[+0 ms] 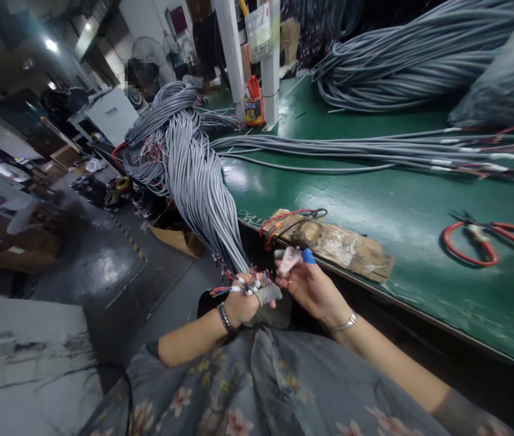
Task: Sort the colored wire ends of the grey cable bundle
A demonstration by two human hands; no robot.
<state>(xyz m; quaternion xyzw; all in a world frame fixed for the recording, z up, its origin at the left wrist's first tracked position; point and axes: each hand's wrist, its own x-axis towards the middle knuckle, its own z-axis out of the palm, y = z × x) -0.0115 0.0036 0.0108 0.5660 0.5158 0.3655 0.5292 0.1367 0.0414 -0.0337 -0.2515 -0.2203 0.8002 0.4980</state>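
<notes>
My left hand (244, 301) is closed around the ends of a thick bundle of grey cables (202, 181). Thin coloured wires (223, 290) and white cable ends stick out of its grip, and a grey covering sits on its thumb. Close beside it, my right hand (314, 290) has its fingers curled together near the wire ends. A pale pink covering (290, 260) and a blue covering (308, 256) are on its fingers. Fine reddish wires show near those fingertips; what exactly they pinch is blurred and partly hidden.
A worn wooden block (348, 248) with a red cord lies along the edge of the green table (420, 224). Red-handled pliers (470, 242) rest to the right. More grey cables (330, 145) stretch across the table, below a large coil (411, 60). A cardboard box (177, 233) stands on the floor.
</notes>
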